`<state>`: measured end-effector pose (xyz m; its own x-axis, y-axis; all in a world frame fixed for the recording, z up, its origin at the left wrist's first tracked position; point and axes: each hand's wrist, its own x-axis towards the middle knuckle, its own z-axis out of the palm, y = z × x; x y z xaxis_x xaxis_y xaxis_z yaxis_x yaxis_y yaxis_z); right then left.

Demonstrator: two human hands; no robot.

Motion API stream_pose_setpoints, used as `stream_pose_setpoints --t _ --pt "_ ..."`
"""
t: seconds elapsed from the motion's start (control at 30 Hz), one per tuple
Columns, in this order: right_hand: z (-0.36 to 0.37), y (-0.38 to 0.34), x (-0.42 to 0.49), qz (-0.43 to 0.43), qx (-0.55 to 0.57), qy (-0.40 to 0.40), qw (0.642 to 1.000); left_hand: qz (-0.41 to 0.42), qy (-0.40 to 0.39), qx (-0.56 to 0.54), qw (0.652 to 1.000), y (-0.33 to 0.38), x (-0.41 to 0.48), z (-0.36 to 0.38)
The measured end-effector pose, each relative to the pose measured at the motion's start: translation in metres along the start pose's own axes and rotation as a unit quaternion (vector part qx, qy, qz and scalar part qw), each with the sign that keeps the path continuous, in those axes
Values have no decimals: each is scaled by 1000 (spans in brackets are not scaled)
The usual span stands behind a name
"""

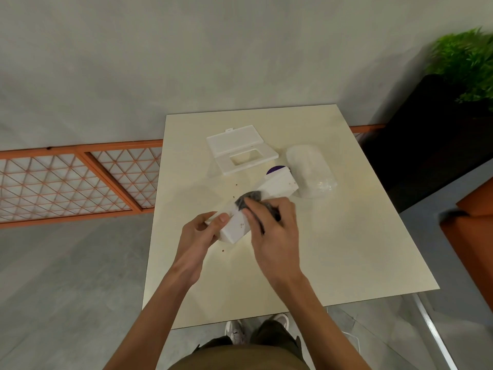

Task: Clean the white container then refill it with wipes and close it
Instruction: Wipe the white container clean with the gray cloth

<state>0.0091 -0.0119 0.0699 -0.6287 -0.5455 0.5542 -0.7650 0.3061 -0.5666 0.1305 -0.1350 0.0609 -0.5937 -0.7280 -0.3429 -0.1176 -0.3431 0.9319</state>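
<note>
Left hand [202,232] is gripping the white container [234,227] over the tabletop [346,249]; right hand [276,231] is clutching a grey cloth [246,201] against it, well inside every edge.

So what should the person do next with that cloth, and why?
Probably rub the grey cloth, held in the right hand, across the near side of the white container that the left hand grips: brownish specks show there. The lid and the pack of wipes lie apart, so refilling looks premature.
</note>
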Motion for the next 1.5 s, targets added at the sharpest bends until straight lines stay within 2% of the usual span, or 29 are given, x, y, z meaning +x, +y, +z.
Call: stream_pose_setpoints --t 0.07,0.23,0.43,0.57,0.73,0.87,0.93,1.07,1.2,1.37,1.5 --pt "0 1 2 29 3 11 1000 -3 2 -1 1000 0 1 2" --pt "-4 -22 -14 -32 14 -28 999 -4 -12 -16 1000 2 0 1" --pt "2 -6 -3 10 -2 9 1000 -5 3 -15 1000 3 0 5" --pt "3 -19 -17 -43 -6 -18 999 -2 -10 -18 1000 5 2 1" --pt "3 -1 -1 12 -31 2 999 -11 9 -16 1000 6 4 2" --pt "2 -15 -12 -56 -68 -57 994 -6 -9 -10 1000 8 5 3" --pt "0 -8 -4 -50 -78 -49 995 -5 -3 -12 1000 7 5 3" --pt "-1 -5 3 -12 -37 -8 999 -10 11 -14 1000 6 5 8" --pt "-1 -14 -12 -72 -22 -43 996 -3 3 -15 1000 6 4 6" --pt "1 8 6 1 7 -18 1000 -16 19 -11 1000 4 4 9" --pt "-1 -11 -10 -50 41 -45 997 -7 18 -14 1000 9 6 11"
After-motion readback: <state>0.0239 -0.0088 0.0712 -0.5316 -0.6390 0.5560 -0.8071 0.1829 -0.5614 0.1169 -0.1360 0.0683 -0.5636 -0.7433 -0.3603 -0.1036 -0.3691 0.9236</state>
